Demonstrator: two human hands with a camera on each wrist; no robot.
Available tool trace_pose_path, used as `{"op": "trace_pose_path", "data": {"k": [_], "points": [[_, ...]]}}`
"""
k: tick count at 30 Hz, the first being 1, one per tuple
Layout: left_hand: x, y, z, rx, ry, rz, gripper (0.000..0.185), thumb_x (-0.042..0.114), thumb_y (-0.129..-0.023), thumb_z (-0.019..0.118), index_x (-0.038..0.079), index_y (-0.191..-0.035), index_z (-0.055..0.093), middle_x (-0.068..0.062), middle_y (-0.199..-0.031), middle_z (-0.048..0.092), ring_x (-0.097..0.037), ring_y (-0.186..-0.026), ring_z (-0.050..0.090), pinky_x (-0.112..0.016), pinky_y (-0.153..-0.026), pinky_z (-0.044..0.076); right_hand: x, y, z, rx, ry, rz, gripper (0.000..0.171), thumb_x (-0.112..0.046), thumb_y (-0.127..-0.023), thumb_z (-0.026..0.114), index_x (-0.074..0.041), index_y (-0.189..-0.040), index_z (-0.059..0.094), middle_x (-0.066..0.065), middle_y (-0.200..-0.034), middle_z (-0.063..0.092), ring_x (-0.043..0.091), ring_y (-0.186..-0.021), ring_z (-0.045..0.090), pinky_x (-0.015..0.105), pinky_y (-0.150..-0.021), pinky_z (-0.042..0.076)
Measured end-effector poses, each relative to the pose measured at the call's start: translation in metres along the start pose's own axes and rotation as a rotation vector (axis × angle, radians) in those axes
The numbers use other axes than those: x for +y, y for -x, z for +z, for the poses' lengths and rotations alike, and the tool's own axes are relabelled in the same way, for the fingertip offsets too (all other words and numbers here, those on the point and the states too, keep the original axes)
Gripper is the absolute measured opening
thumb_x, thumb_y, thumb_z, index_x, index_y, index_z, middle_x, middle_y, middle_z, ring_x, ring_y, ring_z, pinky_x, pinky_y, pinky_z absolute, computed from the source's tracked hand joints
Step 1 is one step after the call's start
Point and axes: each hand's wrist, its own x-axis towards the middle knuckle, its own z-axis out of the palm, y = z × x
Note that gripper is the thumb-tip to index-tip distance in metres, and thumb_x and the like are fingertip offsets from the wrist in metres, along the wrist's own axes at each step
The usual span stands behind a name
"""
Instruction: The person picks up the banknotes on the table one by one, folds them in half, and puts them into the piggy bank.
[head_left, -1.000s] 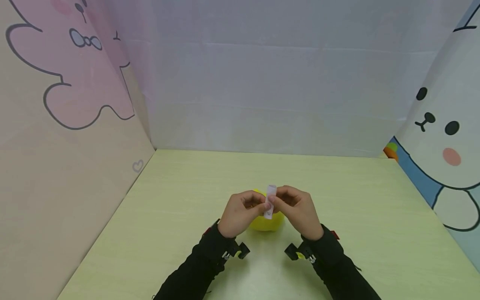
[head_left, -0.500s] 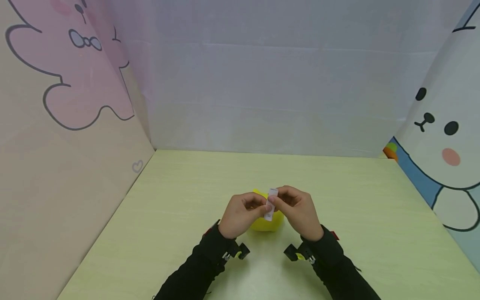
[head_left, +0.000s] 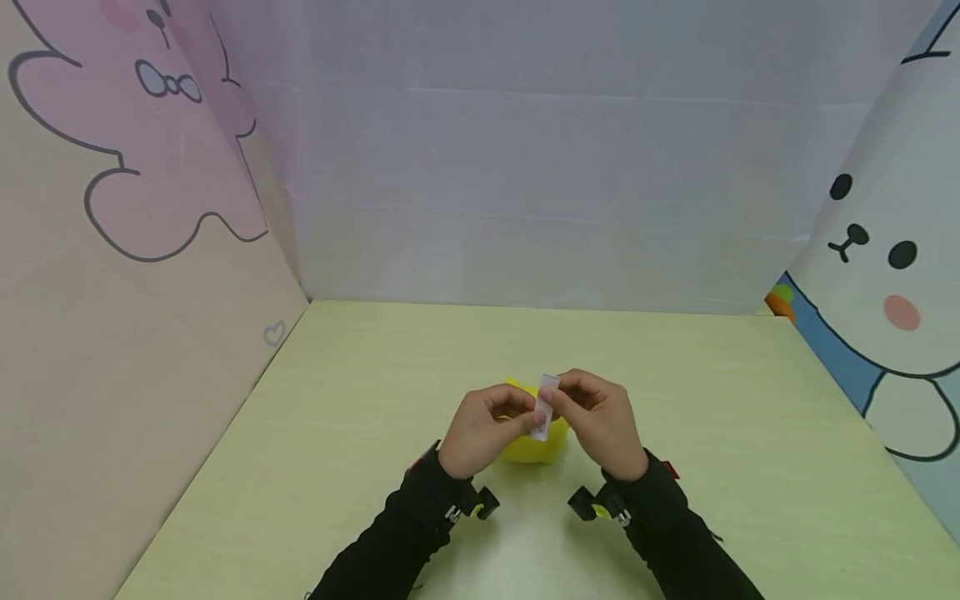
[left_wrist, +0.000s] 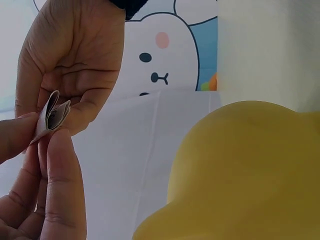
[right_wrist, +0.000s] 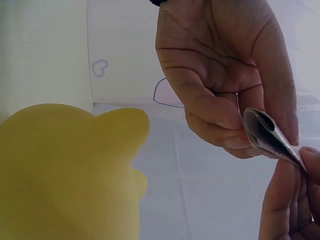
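A narrow folded slip of whitish paper (head_left: 545, 408) is held up between both hands in the head view, leaning a little to the right. My left hand (head_left: 478, 429) pinches its lower part, while my right hand (head_left: 606, 423) pinches it higher up. From the side, in the left wrist view, the paper (left_wrist: 51, 114) shows folded layers with a looped edge. The right wrist view also shows the slip's folded end (right_wrist: 265, 131). Behind the hands stands a glossy yellow rounded object (head_left: 534, 450) with ear-like bumps, possibly a piggy bank, partly hidden by the hands.
The pale yellow-green tabletop (head_left: 360, 383) lies under the hands. A light cloth backdrop (head_left: 525, 183) closes off the back. Printed side panels stand left (head_left: 150, 350) and right (head_left: 885, 200). Small dark devices (head_left: 480, 502) are worn on both wrists.
The slip has tilted slightly further to the right between the fingers. Both hands keep their pinch and have shifted only a little; the yellow object stays in place.
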Motion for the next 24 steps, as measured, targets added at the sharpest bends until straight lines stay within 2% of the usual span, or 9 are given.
{"op": "trace_pose_path", "data": {"k": [6, 15, 24], "points": [[0.0006, 0.0002, -0.0002, -0.036, -0.01, 0.037, 0.016, 0.014, -0.09, 0.072, 0.001, -0.099, 0.073, -0.018, -0.096, 0.072, -0.009, -0.079, 0.064, -0.024, -0.072, 0.053, -0.0029, -0.001, -0.0008, 0.037, -0.009, 0.01, 0.004, 0.005, -0.089, 0.065, 0.005, -0.093, 0.068, -0.01, -0.08, 0.065, 0.015, -0.061, 0.056, 0.022, -0.057, 0.052], [-0.0001, 0.0003, -0.0006, -0.036, -0.017, 0.012, 0.017, 0.014, -0.089, 0.072, 0.0, -0.098, 0.074, -0.019, -0.094, 0.072, -0.007, -0.074, 0.063, -0.022, -0.067, 0.051, -0.0044, -0.0013, 0.0002, 0.055, -0.016, 0.023, 0.004, 0.005, -0.089, 0.066, 0.006, -0.092, 0.068, -0.011, -0.078, 0.065, 0.012, -0.063, 0.059, 0.025, -0.057, 0.053], [0.002, 0.0022, 0.0, -0.044, 0.025, 0.003, 0.016, 0.008, -0.091, 0.069, -0.005, -0.1, 0.071, -0.024, -0.094, 0.071, -0.002, -0.071, 0.064, -0.021, -0.069, 0.054, -0.003, -0.0013, 0.0, 0.045, -0.036, 0.057, 0.006, 0.003, -0.09, 0.065, 0.007, -0.094, 0.068, -0.01, -0.078, 0.066, 0.016, -0.062, 0.061, 0.027, -0.057, 0.055]]}}
